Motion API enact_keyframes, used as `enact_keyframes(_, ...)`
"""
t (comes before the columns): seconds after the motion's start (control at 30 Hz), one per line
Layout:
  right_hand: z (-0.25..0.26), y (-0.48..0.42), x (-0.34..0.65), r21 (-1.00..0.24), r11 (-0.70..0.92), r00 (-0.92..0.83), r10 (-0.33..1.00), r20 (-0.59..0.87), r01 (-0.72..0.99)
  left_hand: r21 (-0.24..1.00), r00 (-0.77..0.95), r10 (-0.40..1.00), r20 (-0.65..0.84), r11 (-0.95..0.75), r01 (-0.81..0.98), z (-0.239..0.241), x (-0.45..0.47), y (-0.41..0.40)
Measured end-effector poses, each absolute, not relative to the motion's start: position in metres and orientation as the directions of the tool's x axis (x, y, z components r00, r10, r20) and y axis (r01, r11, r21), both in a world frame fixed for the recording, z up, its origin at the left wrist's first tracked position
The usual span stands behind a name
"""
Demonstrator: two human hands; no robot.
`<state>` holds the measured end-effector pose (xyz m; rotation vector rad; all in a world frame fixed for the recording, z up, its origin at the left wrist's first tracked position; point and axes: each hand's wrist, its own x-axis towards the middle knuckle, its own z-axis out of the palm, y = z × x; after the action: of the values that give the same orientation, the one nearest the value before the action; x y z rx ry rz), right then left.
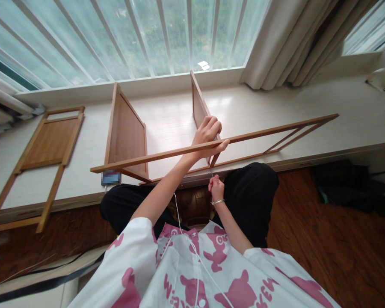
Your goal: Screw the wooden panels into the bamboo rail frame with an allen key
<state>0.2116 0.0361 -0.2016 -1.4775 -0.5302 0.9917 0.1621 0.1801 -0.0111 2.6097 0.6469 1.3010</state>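
My left hand (208,137) grips the top rail of a long wooden frame (276,130) that lies across two upright wooden panels, one on the left (126,132) and one in the middle (197,102). My right hand (216,188) is below the frame, near the platform's edge, fingers pinched on a thin metal tool (212,174) pointing up at the frame's underside. A bracelet is on that wrist.
Another wooden frame with a panel (49,143) lies flat on the white window platform (308,107) at the left. A small device (111,177) sits at the platform's edge. Curtains (285,42) hang at the right. Dark items (349,188) lie on the wooden floor.
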Motion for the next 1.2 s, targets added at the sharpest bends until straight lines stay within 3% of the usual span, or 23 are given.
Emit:
enact_keyframes(0.13, -0.195, 0.038, 0.208, -0.914, -0.168, 0.503, 0.791, -0.349, -0.370, 0.323, 0.528, 0.443, 0.725, -0.895, 0.308, -0.010, 0.162, 0.179)
enact_keyframes(0.33, -0.184, 0.041, 0.212, -0.759, -0.223, 0.262, 0.848, -0.461, -0.611, 0.329, 0.522, 0.443, 0.728, -0.895, 0.301, -0.009, 0.162, 0.178)
enact_keyframes(0.57, -0.176, 0.042, 0.222, -0.680, -0.277, 0.105, 0.880, -0.463, -0.679, 0.323, 0.524, 0.437, 0.731, -0.898, 0.297, -0.010, 0.161, 0.179)
enact_keyframes(0.87, -0.189, 0.037, 0.211, -0.878, -0.231, 0.376, 0.836, -0.399, -0.418, 0.318, 0.529, 0.439, 0.726, -0.897, 0.308, -0.011, 0.162, 0.179)
enact_keyframes(1.1, -0.189, 0.040, 0.206, -0.841, -0.179, 0.370, 0.837, -0.403, -0.511, 0.319, 0.530, 0.440, 0.725, -0.897, 0.307, -0.010, 0.162, 0.179)
enact_keyframes(1.2, -0.192, 0.041, 0.205, -0.881, -0.137, 0.441, 0.824, -0.355, -0.452, 0.323, 0.529, 0.442, 0.725, -0.895, 0.307, -0.010, 0.162, 0.179)
